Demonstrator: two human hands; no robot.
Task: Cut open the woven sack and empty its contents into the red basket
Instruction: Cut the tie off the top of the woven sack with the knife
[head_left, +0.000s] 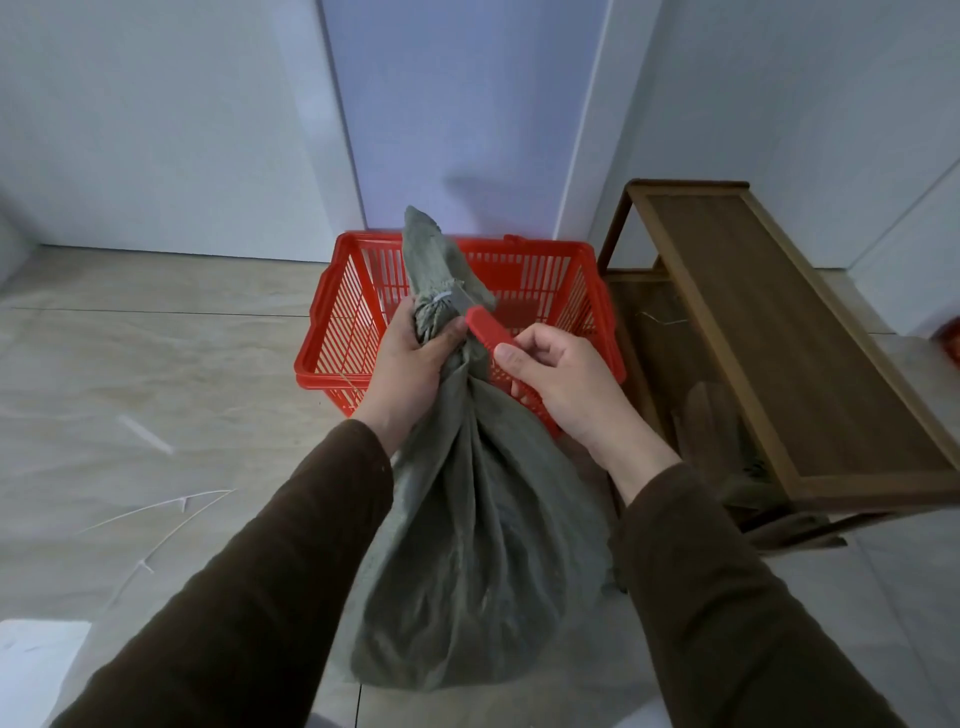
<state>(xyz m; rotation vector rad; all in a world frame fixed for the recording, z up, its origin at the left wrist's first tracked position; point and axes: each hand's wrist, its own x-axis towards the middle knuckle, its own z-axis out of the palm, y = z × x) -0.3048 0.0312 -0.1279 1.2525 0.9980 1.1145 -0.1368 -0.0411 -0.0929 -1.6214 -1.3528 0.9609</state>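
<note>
left hand (415, 358) clamped tight round the gathered neck of the grey-green woven sack (478, 545), just under the pale tie (441, 298) that cinches it. right hand (558, 384) pinching the red handle of a small utility knife (480, 325), thumb on top, blade end (460, 300) pressed right up against that tie. cutting step, then, and still the opening of it: neck bunched shut, tie looks whole, nothing spilled.

sack standing on the pale floor tiles (156, 389), belly full and bulging low between both dark sleeves (260, 571), top tuft flopping up past the binding. standing just in front of the red basket (332, 312), touching or close to touching its near rim, hard to say which. basket looks empty through the slats, as far as shows.

next move by the look of it: slice or saw through the tie, blade angled away from the gripping fingers (452, 327), which sit very near the edge. firm hold needed below the cut so the neck doesn't spring. after that, knife put aside, sack lifted and tipped over the rim.

wooden shelf unit (779, 338) off to the right, well clear of the job. a few pale strips (145, 434) lying loose on the floor to the left.
</note>
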